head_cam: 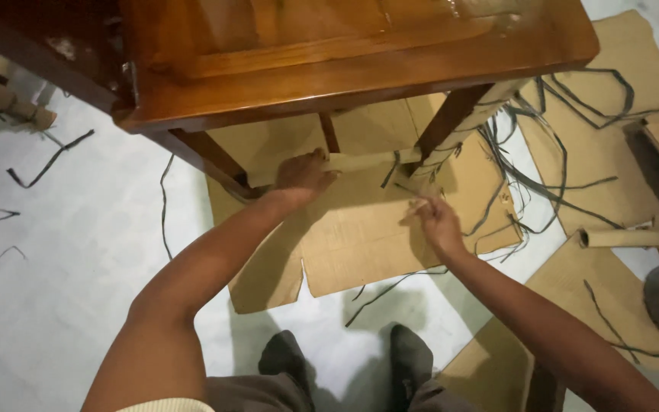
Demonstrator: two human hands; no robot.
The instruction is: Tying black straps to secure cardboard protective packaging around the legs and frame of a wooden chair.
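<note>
**Cardboard wrap going around a wooden table's lower rail**

So the thing in hand is a cardboard-wrapped rail (pixel 368 160), a pale brown tube shape running low between two legs of a wooden table (pixel 345 69). It sits under the tabletop, just above the flat cardboard sheet (pixel 360 236) spread on the floor.

The left hand (pixel 303 179) is clamped over the left end of that wrapped rail, fingers curled round it and pressed tight. The right hand (pixel 436 221) is a bit lower and to the right, fingertips pinched together on a thin dark strap (pixel 413 191) that runs up toward the right end of the rail by the table leg (pixel 444 122). Whether the strap loops fully around the rail can't be told from here.

Around that: more dark straps (pixel 543 175) lie tangled to the right of the leg, across other cardboard pieces. A rolled cardboard tube (pixel 634 238) lies on the floor at the right, well apart from the hands. A few loose strap bits (pixel 47 164) are scattered on the pale floor (pixel 78 267) at the left. The person's dark shoes (pixel 345 362) show at the bottom edge, near the sheet.
</note>
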